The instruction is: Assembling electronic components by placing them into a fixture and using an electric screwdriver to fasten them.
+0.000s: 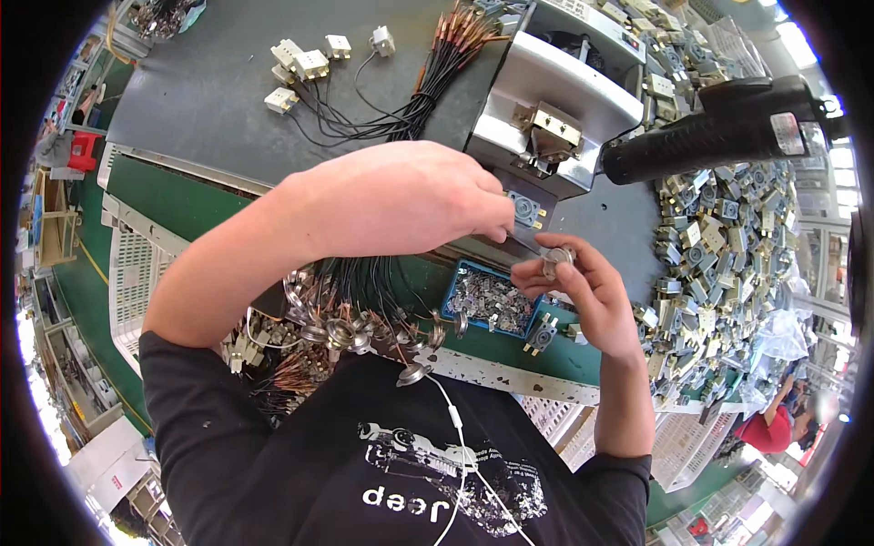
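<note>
My left hand (446, 202) reaches across the middle of the bench with its fingers pinched together. A thin dark lead (522, 240) runs from its fingertips toward my right hand. Just beyond those fingertips is a grey switch block (525, 210) with brass terminals; whether the hand touches it I cannot tell. My right hand (590, 289) is closed around a round metal disc part (557, 262), gripped between thumb and fingers. Below the hands sits a blue tray (449, 305) full of small metal pieces. A single grey block (542, 334) lies beside that tray.
A black power screwdriver (710, 136) points at a metal fixture (551, 136). Many switch blocks (710, 237) are heaped on the right. Black leads with copper ends (446, 64) lie bundled at the back, near white blocks (309, 64). Metal discs on leads (341, 332) hang at the front edge.
</note>
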A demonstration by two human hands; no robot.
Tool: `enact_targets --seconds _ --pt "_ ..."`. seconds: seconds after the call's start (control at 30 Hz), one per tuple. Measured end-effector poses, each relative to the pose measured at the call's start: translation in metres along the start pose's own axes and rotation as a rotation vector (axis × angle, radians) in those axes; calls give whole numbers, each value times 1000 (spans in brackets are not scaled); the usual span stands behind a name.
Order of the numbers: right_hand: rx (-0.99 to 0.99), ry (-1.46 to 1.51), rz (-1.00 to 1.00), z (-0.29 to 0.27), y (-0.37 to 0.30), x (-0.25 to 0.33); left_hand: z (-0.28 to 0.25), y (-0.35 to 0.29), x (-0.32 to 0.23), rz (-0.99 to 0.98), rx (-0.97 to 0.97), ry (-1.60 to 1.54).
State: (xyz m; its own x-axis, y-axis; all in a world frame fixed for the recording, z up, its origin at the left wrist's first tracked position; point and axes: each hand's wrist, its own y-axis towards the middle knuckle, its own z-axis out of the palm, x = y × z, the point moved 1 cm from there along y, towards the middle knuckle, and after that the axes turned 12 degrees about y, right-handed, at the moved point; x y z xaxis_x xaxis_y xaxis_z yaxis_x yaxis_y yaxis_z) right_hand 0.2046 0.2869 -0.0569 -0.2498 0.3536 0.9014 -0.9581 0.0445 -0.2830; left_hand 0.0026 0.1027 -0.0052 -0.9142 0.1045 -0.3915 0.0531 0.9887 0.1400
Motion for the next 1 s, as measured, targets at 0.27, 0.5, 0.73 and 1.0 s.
enact_targets --seconds 0.27,0.5,0.73,1.0 --pt "-202 -214 -156 9 8 -7 7 4 -4 -62 -7 -41" --pt "-285 386 -622 48 12 -18 54 4 10 -25 -163 -205" --pt "-133 -150 -7 22 23 23 35 -6 5 59 -138 348" --pt "-205 -403 -136 23 4 11 43 -6 0 41 -211 286"
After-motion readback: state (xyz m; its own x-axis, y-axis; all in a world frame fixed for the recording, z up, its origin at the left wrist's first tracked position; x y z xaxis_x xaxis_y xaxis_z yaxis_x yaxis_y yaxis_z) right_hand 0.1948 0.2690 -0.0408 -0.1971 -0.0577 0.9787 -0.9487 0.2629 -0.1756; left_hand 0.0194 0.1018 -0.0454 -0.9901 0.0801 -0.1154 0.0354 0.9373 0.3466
